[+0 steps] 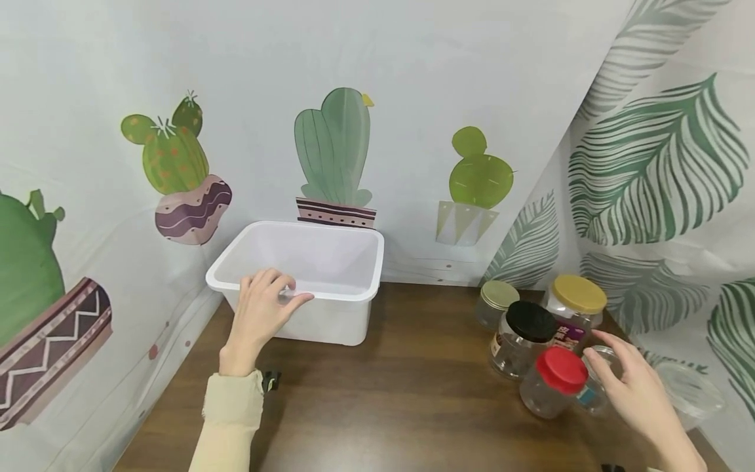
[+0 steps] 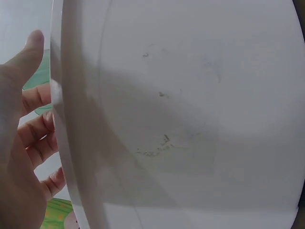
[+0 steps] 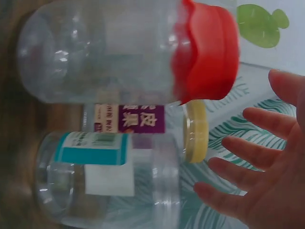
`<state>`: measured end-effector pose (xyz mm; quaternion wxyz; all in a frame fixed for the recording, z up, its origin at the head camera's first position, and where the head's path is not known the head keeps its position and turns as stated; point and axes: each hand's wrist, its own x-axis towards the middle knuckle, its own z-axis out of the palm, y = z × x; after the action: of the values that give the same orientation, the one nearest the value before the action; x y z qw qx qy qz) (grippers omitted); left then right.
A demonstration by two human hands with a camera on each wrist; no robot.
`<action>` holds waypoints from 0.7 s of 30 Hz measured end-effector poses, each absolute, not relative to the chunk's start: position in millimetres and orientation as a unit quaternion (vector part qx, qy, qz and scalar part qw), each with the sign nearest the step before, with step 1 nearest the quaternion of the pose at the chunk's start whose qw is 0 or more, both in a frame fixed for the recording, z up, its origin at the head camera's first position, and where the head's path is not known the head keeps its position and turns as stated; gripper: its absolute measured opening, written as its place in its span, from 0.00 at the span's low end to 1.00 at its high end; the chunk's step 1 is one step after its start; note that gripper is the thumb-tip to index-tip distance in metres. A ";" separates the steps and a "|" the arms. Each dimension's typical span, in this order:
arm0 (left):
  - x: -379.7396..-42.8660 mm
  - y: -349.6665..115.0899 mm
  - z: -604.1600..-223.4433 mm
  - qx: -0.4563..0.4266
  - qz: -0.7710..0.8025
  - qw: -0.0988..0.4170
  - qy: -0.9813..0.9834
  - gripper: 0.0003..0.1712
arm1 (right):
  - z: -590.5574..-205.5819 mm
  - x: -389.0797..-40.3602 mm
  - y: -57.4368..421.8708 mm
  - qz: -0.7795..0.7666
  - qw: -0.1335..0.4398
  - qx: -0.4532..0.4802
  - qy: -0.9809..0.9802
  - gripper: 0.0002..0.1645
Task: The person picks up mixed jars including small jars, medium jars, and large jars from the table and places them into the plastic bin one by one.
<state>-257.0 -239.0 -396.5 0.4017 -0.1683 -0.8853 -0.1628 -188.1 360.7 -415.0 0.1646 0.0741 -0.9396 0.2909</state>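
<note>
At the front rim of a white plastic tub (image 1: 330,318) is my left hand (image 1: 259,305). The left wrist view shows its fingertips (image 2: 46,131) passing behind the rim (image 2: 58,95), partly hidden, while the thumb stands away from it. On the right, my right hand (image 1: 631,380) is spread beside a clear jar with a blue label (image 3: 95,150), its fingers apart and holding nothing. Next to that jar stands a clear jar with a red lid (image 1: 560,373). Behind it are a black-lidded jar (image 1: 527,328) and a larger yellow-lidded jar (image 1: 578,295) with a purple label.
A small jar with a pale green lid (image 1: 498,296) stands at the back of the brown table (image 1: 401,406). Another clear container (image 1: 690,393) is at the far right, partly behind my right hand. Cloth printed with cacti and leaves (image 1: 413,98) hangs around the table.
</note>
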 end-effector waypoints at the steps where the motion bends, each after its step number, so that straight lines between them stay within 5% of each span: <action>1: -257.5 -238.7 -396.2 -0.169 -0.164 0.401 -0.885 0.22 | -417.6 -188.2 361.9 0.291 0.167 0.071 -0.939 0.31; 21: -255.4 -244.8 -400.0 -0.201 -0.169 0.391 -0.882 0.21 | -448.5 -162.3 381.9 0.284 0.197 -0.021 -0.938 0.34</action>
<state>-255.4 -244.8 -400.0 0.3913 -0.2013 -0.8819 -0.1690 -162.3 381.9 -448.5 0.1969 -0.0205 -0.9383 0.2836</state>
